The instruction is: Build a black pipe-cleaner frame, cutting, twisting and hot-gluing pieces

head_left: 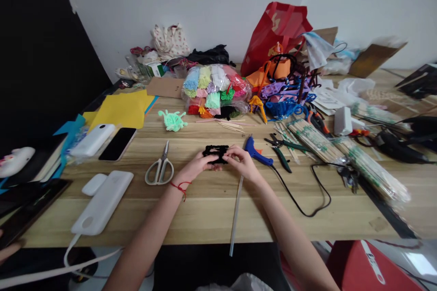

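Observation:
Both hands hold a small black fuzzy piece [215,149], roughly rectangular with gaps, that looks bent from pipe cleaners. My left hand [200,166] grips its left side, with fingers partly beneath it. The fingertips of my right hand [241,160] pinch its right end. Just right of that hand lies a blue hot glue gun [256,152] with its cord trailing right. A clear glue stick [236,218] lies below the right hand and sticks out past the table's front edge. Scissors [160,168] with pale handles rest left of my left hand.
A mint-green pipe-cleaner shape [173,120] and a bag of coloured pipe cleaners [215,88] lie behind. Pliers [282,150] and packs of sticks [370,168] are right. A phone [118,144] and white power bank [102,202] lie left. Another person's fingers [10,252] show at the left edge.

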A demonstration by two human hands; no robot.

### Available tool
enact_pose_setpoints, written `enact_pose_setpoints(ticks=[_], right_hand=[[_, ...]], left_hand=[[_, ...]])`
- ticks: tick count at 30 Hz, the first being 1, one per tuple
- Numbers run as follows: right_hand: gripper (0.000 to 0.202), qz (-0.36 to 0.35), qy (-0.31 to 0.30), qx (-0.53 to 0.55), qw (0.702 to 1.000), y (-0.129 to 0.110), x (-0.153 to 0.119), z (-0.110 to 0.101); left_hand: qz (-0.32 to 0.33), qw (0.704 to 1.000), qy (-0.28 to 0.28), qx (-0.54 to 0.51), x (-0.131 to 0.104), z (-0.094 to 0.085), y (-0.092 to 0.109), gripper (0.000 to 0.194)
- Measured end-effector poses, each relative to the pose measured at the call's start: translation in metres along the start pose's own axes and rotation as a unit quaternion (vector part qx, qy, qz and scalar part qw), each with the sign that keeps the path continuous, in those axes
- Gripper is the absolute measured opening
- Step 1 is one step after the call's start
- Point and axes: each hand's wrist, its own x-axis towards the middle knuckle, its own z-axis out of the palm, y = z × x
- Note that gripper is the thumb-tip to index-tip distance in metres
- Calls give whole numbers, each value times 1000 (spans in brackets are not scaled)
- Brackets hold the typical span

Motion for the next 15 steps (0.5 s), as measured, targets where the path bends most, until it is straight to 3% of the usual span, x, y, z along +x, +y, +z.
enact_pose_setpoints(ticks=[11, 13, 15], right_hand=[[19, 20, 27, 16, 999, 2, 2, 1], [17, 23, 57, -41, 997, 1, 2, -8], [26, 18, 90, -171, 981, 1, 0, -21]], left_hand=[[41, 998, 14, 48, 2, -2, -3, 35], [50, 998, 29, 38, 4, -3, -4, 37], [55, 997, 41, 22, 6, -4, -4, 37]])
